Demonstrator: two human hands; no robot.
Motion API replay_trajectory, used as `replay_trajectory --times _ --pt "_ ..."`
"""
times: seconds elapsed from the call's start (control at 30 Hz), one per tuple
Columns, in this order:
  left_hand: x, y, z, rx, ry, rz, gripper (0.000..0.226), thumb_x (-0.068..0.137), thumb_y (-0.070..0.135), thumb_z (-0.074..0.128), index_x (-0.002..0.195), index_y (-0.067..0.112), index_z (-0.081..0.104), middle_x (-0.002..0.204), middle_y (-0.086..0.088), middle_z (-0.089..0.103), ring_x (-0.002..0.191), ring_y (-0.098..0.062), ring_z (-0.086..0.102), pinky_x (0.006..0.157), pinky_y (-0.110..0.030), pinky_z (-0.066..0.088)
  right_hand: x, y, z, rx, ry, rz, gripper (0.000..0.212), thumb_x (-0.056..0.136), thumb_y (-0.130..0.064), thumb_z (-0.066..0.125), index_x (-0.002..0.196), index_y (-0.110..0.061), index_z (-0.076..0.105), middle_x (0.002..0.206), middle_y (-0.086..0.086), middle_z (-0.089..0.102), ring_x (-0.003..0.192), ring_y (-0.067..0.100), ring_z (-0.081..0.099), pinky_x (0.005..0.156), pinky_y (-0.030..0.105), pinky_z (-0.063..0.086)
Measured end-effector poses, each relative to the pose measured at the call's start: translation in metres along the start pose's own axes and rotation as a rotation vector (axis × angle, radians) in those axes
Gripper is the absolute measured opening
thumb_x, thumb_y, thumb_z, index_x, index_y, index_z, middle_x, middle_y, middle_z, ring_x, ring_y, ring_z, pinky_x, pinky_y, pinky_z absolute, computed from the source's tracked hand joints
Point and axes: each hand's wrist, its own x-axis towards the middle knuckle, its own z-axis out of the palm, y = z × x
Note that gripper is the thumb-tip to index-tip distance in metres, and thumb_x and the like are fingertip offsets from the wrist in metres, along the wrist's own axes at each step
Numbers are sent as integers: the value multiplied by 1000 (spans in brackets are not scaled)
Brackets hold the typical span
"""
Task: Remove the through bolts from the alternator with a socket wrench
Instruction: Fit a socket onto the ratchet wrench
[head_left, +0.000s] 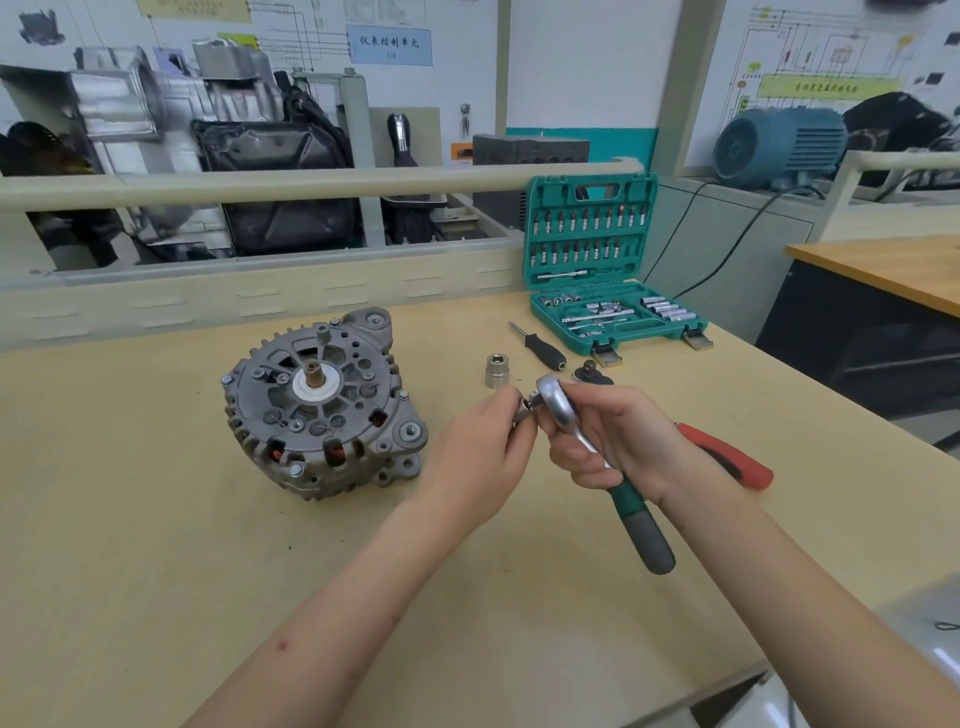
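The alternator (324, 408) sits on the tabletop (130, 519) left of both hands, the right hand (621, 441) gripping the socket wrench (597, 447), the left hand (483, 447) pinching a small socket (522, 411) at its head.

left of alternator (324, 410): bare table (130, 493); right: loose socket (497, 370), screwdriver (540, 346)

Grey alternator (322, 408), teal socket case (613, 270), red-handled pliers (727, 454), green-grey wrench (631, 499).

Counter (156, 545), pale wood: alternator (322, 410) left of the left hand (475, 457); loose socket (497, 370), black-handled screwdriver (540, 347), open green socket case (613, 291) beyond both hands; red-handled pliers (727, 457) behind the right hand (618, 441).
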Motion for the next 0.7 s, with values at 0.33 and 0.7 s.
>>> replay_trajectory --times 0.33,0.7 --pt "-6 -4 -2 54 -126 -18 29 91 13 43 66 20 31 55 6 31 59 -26 33 52 -31 14 -3 -1 2 -210 17 114 31 82 -34 41 67 -7 46 42 2 42 33 9 32 32 14 18" --pt "-2 4 0 -78 -344 -225 24 89 13 42 79 -7 50 74 -19 53 67 -23 40 57 -33 30 -4 13 14 -726 259 94 56 96 -48 18 57 -16 40 35 -5 39 30 9 26 36 14 20"
